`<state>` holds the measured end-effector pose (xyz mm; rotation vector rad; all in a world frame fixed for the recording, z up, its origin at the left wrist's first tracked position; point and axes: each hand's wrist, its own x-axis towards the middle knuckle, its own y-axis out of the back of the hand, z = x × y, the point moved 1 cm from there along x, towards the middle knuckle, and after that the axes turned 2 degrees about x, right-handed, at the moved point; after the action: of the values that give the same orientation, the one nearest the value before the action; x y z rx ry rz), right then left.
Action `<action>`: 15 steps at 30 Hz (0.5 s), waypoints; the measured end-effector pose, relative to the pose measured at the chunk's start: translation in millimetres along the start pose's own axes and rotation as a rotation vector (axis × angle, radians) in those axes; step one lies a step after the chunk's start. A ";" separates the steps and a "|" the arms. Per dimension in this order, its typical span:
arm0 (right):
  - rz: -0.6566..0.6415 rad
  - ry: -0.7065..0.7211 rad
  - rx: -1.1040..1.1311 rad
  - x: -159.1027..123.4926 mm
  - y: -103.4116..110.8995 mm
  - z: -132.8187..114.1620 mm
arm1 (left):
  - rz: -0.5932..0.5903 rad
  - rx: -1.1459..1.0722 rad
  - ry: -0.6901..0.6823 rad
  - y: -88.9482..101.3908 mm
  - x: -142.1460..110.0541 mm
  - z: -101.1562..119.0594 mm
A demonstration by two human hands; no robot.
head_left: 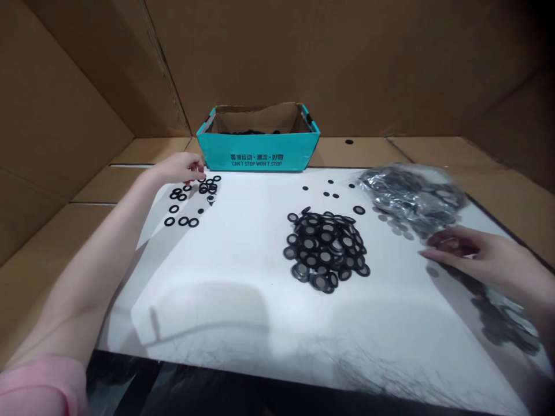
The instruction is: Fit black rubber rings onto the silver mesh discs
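Note:
At the far left of the white board, my left hand [191, 168] is closed, fingertips pinched just above a group of loose black rings [174, 209]; whatever they hold is too small to make out. Over on the right, my right hand [463, 251] is curled with thumb and forefinger tips nearly together, beside scattered grey discs [407, 236]. Anything in that pinch is hidden. A heap of black-rimmed discs with grey centres [325, 245] lies between the hands. More grey discs [505, 326] spread beneath the right forearm.
A turquoise open box [259, 151] with dark pieces inside stands at the back. A clear plastic bag of discs [411, 196] lies at the right. Several small black discs [326, 194] dot the white board [243, 242]. Cardboard walls [347, 63] enclose the back and sides.

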<state>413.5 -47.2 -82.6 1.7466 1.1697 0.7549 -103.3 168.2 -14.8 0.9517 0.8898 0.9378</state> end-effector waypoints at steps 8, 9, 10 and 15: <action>-0.013 -0.116 0.073 -12.7 14.7 -25.4 | 0.023 -0.205 -0.212 3.2 -23.8 42.1; 0.020 -0.066 0.127 -17.0 14.5 -34.0 | 0.015 -0.253 -0.240 2.2 -27.6 49.7; 0.067 -0.017 0.196 -22.0 13.6 -44.8 | 0.008 -0.310 -0.259 0.6 -31.7 57.7; 0.018 0.183 0.674 -50.5 -6.3 -120.9 | -0.127 -0.608 -0.419 -18.5 -56.9 101.6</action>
<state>290.6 -53.0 -36.9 2.2654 1.6682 0.5700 -24.9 84.2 11.5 0.5249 0.2718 0.7892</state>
